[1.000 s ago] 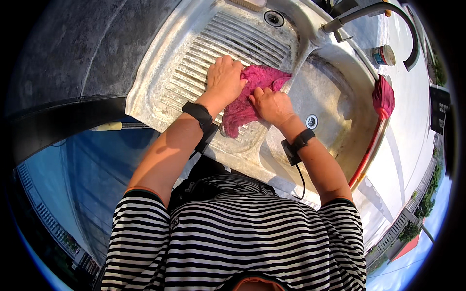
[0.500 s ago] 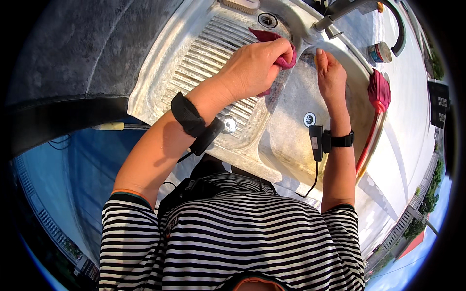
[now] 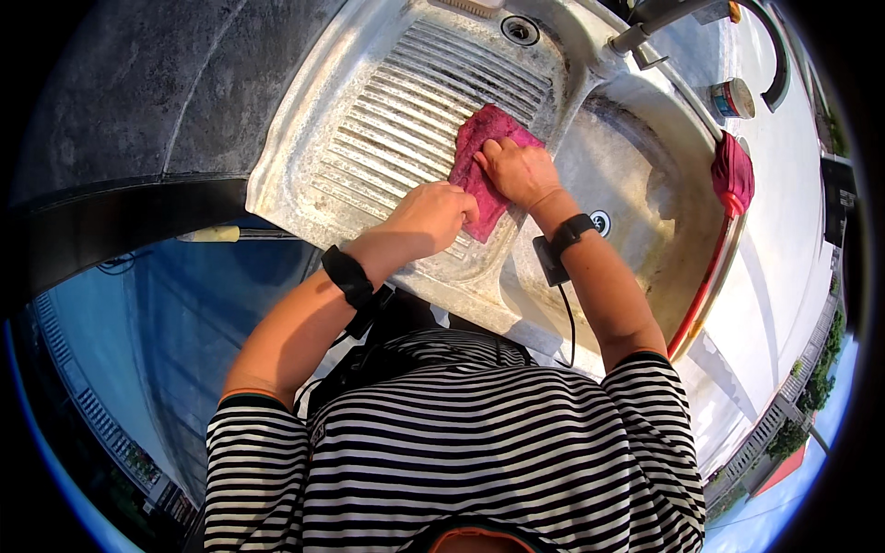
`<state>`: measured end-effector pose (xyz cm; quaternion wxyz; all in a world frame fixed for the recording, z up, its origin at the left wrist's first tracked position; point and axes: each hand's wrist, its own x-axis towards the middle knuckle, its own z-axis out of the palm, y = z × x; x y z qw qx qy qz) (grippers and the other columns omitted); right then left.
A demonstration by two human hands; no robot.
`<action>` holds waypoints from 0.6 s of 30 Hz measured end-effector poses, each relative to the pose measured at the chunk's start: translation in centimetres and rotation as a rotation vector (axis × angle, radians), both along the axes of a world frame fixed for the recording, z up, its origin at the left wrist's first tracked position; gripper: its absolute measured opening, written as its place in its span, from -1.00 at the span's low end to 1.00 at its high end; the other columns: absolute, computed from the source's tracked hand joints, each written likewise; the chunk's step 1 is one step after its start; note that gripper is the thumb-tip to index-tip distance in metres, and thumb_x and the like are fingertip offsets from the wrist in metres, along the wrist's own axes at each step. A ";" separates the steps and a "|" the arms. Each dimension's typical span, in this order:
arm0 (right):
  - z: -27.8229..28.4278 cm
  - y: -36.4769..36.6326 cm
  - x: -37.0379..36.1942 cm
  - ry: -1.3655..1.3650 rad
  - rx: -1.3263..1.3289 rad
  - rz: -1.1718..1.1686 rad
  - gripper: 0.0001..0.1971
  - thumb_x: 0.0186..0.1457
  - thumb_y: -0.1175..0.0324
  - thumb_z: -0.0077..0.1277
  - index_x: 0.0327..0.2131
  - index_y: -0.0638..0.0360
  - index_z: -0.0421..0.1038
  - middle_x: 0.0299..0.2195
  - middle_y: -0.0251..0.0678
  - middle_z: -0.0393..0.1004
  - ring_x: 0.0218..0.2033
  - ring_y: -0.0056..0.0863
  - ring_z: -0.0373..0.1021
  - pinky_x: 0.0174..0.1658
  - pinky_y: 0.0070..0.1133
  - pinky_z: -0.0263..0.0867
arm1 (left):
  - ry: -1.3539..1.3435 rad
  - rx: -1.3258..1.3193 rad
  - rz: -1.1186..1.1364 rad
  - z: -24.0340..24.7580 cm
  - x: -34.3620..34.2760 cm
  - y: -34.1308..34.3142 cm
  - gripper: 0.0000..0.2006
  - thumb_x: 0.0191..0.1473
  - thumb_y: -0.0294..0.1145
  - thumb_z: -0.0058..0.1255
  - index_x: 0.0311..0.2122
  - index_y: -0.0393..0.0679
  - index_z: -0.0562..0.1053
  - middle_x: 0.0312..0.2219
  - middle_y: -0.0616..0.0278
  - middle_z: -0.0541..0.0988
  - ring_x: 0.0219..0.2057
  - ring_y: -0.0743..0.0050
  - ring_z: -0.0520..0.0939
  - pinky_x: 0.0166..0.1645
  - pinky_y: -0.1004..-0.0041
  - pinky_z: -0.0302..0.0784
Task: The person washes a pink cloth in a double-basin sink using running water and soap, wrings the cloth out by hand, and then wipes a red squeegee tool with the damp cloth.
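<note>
Cloth: magenta, soft and matted in texture, wrinkled; the cloth [image 3: 472,164] lies over the lower right part of the ridged board, beside the divide between board and basin.
Left hand: the left hand [image 3: 431,214] is closed on the cloth's lower left edge, its fingers curled and the tips hidden.
Right hand: the right hand [image 3: 522,171] is clenched on the cloth's upper right part, knuckles up, fingers bent into the fabric; the two hands are apart from each other, joined only by the cloth.
Ridged board: the ridged board [image 3: 387,138] is pale and stone-like, with parallel raised bars and dark speckled staining.
Basin: the basin [image 3: 645,189] is smooth-walled and rounded, mottled with yellowish stains; a round metal drain [image 3: 600,223] sits in its floor.
Upper drain: another ringed drain [image 3: 520,31] opens at the head of the board, near a bristled brush [image 3: 472,6].
Tap: the tap [image 3: 782,78] is a curved grey metal tube.
Rim: a mop-like tool [image 3: 733,170], with a gathered maroon fabric head and slender red handle, lies along the basin's right rim; a small cylindrical tub [image 3: 733,99] stands near it.
Wrists: each bears a black strap [image 3: 348,276].
</note>
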<state>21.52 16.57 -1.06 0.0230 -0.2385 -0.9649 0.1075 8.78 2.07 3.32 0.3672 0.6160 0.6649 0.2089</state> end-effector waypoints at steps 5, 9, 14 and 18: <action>1.5 -5.4 0.1 -0.041 -0.087 0.093 -0.76 0.14 0.18 -0.19 -0.44 0.12 0.31 -0.54 -0.13 0.41 -0.61 -0.16 0.42 -0.56 -0.33 0.36 | -0.087 0.186 0.587 -1.8 -0.1 2.0 -0.76 0.06 -0.38 -0.04 -0.15 -0.17 0.33 -0.33 0.08 0.47 -0.38 0.16 0.55 -0.31 0.32 0.46; 1.0 -4.6 2.0 -0.005 -0.089 0.258 -0.73 0.12 0.12 -0.13 -0.45 0.12 0.29 -0.56 -0.16 0.42 -0.62 -0.17 0.42 -0.60 -0.33 0.35 | 0.194 0.075 0.451 -1.3 -0.1 3.8 -0.63 -0.02 -0.22 0.08 -0.11 -0.10 0.33 -0.25 0.04 0.42 -0.37 -0.01 0.55 -0.29 0.20 0.45; 0.6 1.2 3.2 0.042 -0.082 -0.206 -0.67 0.06 0.07 -0.01 -0.44 0.16 0.31 -0.54 -0.12 0.46 -0.54 -0.16 0.45 -0.49 -0.31 0.36 | 0.208 0.132 0.431 -2.5 -0.6 5.4 -0.71 -0.03 -0.23 0.09 -0.23 -0.15 0.42 -0.35 0.05 0.51 -0.40 0.00 0.56 -0.31 0.21 0.45; 2.3 2.3 2.2 0.256 -0.405 -0.457 -0.66 -0.01 0.10 0.07 -0.37 0.21 0.33 -0.49 0.00 0.48 -0.44 -0.09 0.45 -0.37 -0.29 0.35 | -0.513 0.121 0.646 -2.1 -2.0 6.9 -0.79 0.10 -0.29 -0.05 -0.33 -0.25 0.44 -0.51 0.19 0.54 -0.47 0.44 0.54 -0.34 0.43 0.41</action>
